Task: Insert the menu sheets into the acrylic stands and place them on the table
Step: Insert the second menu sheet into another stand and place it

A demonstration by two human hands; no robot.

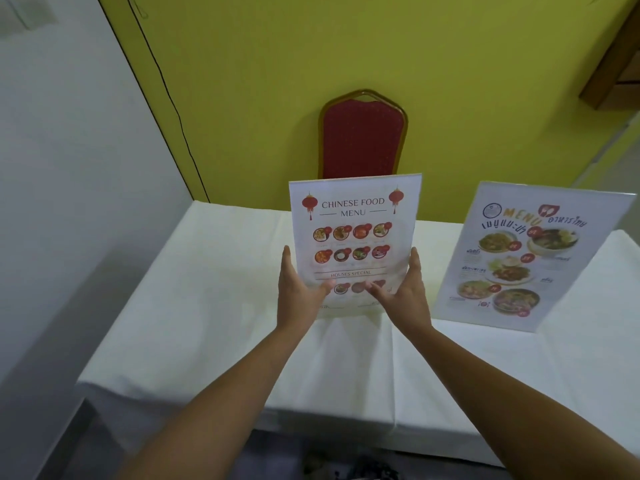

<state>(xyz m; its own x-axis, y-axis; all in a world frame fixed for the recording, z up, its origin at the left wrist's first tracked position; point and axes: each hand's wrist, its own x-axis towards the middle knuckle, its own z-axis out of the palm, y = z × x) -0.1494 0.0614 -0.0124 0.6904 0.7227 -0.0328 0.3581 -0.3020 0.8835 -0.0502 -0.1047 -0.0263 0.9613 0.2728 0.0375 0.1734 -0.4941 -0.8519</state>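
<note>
Hands [353,292] clasp flat, glossy acrylic stand [355,216].

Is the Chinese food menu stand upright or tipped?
Upright: the Chinese menu stand faces the camera, gripped at its lower edges by left hand and right hand.

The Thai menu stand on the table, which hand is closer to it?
Right. The right hand holds the Chinese menu stand on the side facing the Thai menu stand, without touching it. The left hand holds the far side.
</note>
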